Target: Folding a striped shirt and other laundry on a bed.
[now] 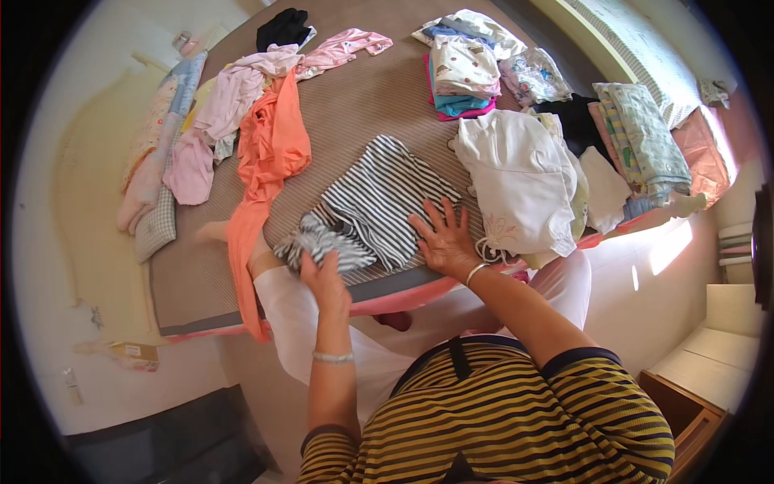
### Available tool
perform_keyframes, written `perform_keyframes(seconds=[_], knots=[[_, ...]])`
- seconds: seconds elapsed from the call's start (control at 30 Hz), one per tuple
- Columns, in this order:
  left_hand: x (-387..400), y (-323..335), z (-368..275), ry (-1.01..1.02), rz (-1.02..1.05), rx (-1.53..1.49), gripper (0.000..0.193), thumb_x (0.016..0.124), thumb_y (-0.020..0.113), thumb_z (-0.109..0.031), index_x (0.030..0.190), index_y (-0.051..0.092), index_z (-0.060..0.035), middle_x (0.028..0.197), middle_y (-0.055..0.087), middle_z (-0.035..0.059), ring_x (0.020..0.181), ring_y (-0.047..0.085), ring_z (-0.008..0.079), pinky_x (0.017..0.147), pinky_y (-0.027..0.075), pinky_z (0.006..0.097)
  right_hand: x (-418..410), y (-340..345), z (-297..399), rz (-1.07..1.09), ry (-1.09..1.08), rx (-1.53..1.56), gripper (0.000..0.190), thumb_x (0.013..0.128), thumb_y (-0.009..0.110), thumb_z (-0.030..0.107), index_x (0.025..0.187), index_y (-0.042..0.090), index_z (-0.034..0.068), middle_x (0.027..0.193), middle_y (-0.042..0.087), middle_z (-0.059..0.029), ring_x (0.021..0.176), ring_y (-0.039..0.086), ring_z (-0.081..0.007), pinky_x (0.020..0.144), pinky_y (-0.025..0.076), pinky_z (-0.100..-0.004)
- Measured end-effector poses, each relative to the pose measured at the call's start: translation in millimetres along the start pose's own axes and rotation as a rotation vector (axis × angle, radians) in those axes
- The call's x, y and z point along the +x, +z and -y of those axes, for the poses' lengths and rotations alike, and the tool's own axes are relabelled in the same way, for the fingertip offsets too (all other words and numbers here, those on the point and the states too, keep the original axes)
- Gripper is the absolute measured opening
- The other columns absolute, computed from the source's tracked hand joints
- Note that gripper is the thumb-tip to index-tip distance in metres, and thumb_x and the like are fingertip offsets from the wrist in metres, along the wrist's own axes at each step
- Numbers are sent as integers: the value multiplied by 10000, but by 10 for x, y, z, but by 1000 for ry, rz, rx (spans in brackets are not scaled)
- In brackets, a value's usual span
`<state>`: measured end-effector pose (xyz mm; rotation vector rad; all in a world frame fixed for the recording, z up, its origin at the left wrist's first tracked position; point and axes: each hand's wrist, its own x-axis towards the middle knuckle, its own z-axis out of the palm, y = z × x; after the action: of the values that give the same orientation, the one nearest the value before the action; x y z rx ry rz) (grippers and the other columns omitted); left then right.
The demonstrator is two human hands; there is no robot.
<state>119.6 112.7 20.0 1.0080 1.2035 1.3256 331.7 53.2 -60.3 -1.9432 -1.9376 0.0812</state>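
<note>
A black-and-white striped garment (pixel 387 193) lies partly folded on the brown ribbed mattress (pixel 357 97) in front of me. My left hand (pixel 326 281) grips a bunched part of it at its lower left; that part is slightly blurred. My right hand (pixel 446 242) rests with spread fingers on its right edge, holding nothing. An orange garment (pixel 272 151) trails over the mattress's front edge, left of my left hand. A white garment with drawstrings (pixel 520 181) lies just right of my right hand.
Loose pink clothes (pixel 233 100) and a black garment (pixel 283 29) lie at the back left. Folded clothes are stacked (pixel 465 66) at the back right, near a folded pale green cloth (pixel 647 133). Rolled bedding (pixel 160 181) lines the left edge. A wooden drawer (pixel 683 417) stands at the lower right.
</note>
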Motion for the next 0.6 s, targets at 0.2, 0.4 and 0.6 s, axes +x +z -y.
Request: perform_keyframes(seconds=[0.2, 0.4, 0.6], knots=[[419, 1173, 266, 112, 474, 566, 421, 762, 558, -70, 1165, 516, 47, 1016, 611, 130, 881, 587, 188, 800, 451, 284, 10, 21, -1, 16, 5, 42, 468, 846, 500, 336, 1295, 437, 216, 1432, 269, -132, 1316, 186, -409, 992, 180, -656], [330, 1574, 705, 242, 590, 1001, 474, 744, 561, -132, 1168, 512, 72, 1057, 570, 299, 992, 549, 428, 877, 435, 416, 10, 27, -24, 157, 20, 41, 509, 851, 490, 340, 1326, 413, 172, 1399, 306, -201, 1324, 176, -435, 983, 163, -675], [334, 1314, 629, 161, 694, 716, 382, 784, 568, -59, 1147, 537, 55, 951, 608, 206, 848, 612, 284, 736, 495, 325, 42, 56, 1, 28, -9, 50, 456, 840, 508, 336, 1251, 494, 138, 1356, 355, -207, 1291, 235, -448, 977, 163, -679]])
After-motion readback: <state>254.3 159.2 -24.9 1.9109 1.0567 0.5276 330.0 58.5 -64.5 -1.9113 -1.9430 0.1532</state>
